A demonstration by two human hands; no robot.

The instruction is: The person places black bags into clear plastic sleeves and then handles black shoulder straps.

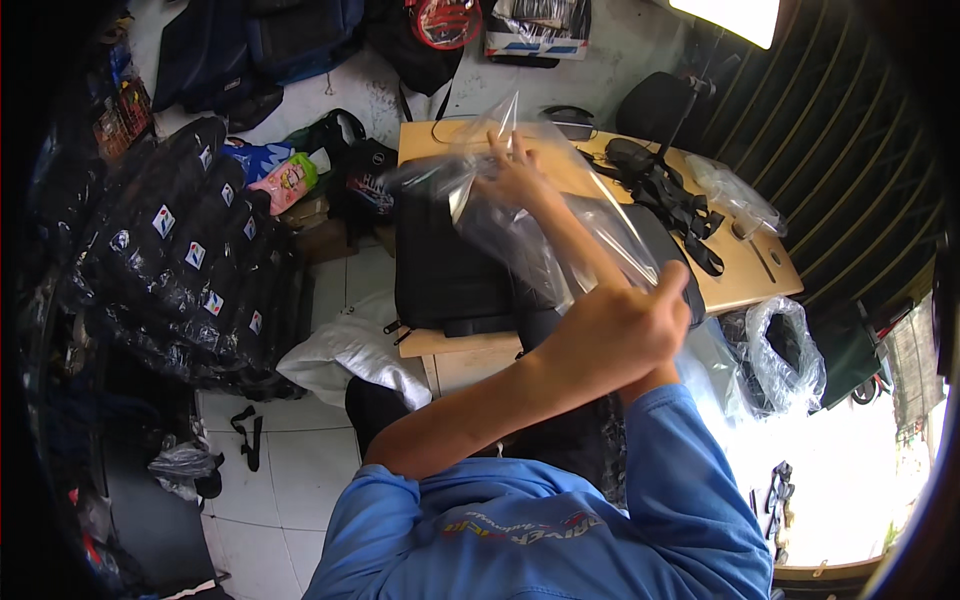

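My arms are crossed over the table. My right hand (515, 178) reaches into a clear plastic bag (600, 235), its fingers spread beneath the film. Nearer to me and farther right, my left hand (640, 318) is closed at the plastic bag's near edge, thumb raised; the film runs up to its fingers. A black fabric bag (445, 270) with zippers lies flat on the table under the plastic, its front edge along the table's front edge. Plastic and forearms cover much of its middle.
Black straps (690, 215) and crumpled clear plastic (735, 190) lie on the wooden table (755, 265), near a lamp stand (690, 100). Plastic-wrapped black bags (170, 260) are stacked at left. A white sack (355, 345) sits on the floor beside the table.
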